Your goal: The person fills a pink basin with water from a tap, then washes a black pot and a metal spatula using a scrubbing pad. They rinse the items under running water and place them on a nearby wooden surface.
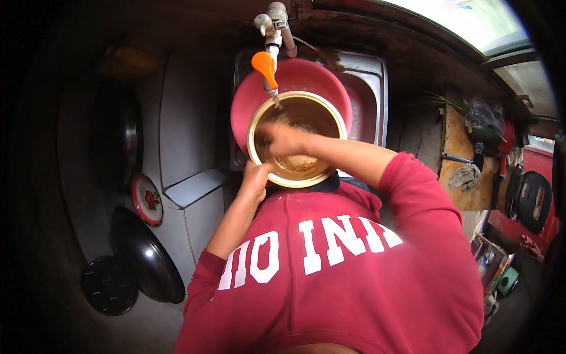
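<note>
A round pot with a pale rim [305,183] is tilted over a pink plastic basin [305,73]. My left hand [257,179] grips the pot's near-left rim, thumb on top. Inside the pot is my right hand [283,138], blurred by motion; its fingers are too smeared to tell whether they hold anything. Brownish residue and wet streaks show on the pot's inner bottom. From the tap [270,84], which has an orange lever [264,66], a thin stream of water [277,101] runs into the pot.
The basin sits in a stainless steel sink [381,106]. On the left, a black wok [148,256] and a red-rimmed enamel plate [147,200] lean near a tiled block [190,132]. To the right, a wooden board [455,132] bears a knife [457,157] and a grey cloth [465,176].
</note>
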Available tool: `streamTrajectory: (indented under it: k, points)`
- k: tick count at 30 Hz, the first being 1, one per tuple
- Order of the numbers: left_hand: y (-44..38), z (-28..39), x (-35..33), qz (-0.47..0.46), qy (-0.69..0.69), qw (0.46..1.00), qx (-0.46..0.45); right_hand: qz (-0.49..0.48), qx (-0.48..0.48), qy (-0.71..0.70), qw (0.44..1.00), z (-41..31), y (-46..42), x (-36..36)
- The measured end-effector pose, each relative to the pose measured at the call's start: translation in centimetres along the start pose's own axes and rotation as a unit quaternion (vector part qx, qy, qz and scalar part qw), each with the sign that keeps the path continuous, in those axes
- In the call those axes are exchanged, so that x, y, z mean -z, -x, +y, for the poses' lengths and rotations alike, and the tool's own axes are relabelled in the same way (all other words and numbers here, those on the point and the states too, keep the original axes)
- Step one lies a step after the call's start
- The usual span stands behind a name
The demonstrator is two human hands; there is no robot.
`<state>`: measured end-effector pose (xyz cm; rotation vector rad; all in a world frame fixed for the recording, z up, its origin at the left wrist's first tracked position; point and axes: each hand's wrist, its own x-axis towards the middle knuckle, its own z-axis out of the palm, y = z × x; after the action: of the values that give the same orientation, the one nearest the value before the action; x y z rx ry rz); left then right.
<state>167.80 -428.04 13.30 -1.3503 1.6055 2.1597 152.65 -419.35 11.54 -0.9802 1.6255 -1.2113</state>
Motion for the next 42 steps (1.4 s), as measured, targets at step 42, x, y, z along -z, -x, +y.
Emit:
streamTrajectory:
  k: [42]
  points:
    - [-2.6, 2.5, 0.8, -0.047, -0.143, 0.979, -0.136, -0.001, -0.135, 0.357, 0.924, 6.4, -2.8, -4.7]
